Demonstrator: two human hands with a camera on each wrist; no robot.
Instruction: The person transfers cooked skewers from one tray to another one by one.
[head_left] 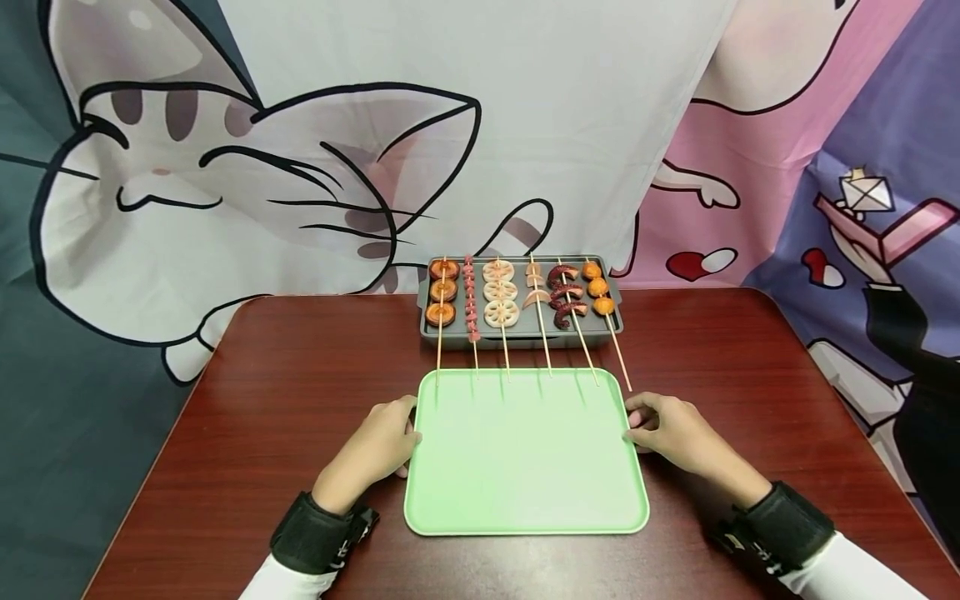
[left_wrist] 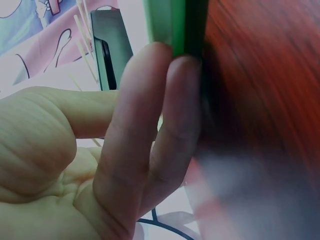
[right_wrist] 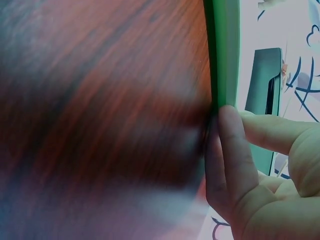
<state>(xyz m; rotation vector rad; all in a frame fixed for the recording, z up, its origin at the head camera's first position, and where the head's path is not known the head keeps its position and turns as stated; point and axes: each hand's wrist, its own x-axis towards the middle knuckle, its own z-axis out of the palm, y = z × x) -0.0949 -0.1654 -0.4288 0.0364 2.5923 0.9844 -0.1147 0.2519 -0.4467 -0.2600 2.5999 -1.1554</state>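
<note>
A pale green tray lies flat on the dark red table in front of me. My left hand rests at the tray's left edge; in the left wrist view its fingers lie fairly straight against the green rim, thumb apart. My right hand sits at the right edge. Its fingers press the rim from the side, and the thumb stands clear. Nothing lies on the tray.
Behind the tray stands a grey grill pan with several food skewers, their sticks reaching over the green tray's far edge. A cartoon cloth backdrop hangs behind the table. Black wrist straps are on both arms.
</note>
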